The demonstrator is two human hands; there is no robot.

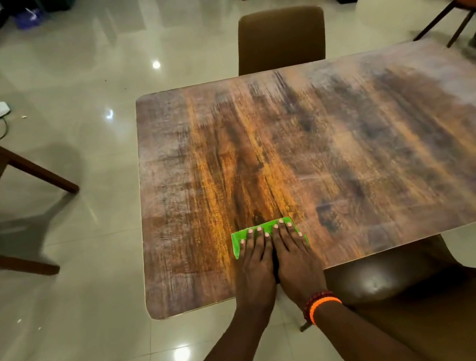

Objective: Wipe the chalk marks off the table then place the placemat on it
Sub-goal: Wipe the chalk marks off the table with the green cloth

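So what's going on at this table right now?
A person is pressing a folded green cloth flat against the wooden table with both hands side by side, the left hand and the right hand, near the table's near edge. No chalk marks can be made out on the blurred tabletop, and no placemat is in view. Brown chairs stand around the table.

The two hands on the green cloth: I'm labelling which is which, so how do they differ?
The right hand wears orange and red bracelets at the wrist; the left hand has a bare wrist. Both lie flat, side by side, pressing the green cloth on the table.
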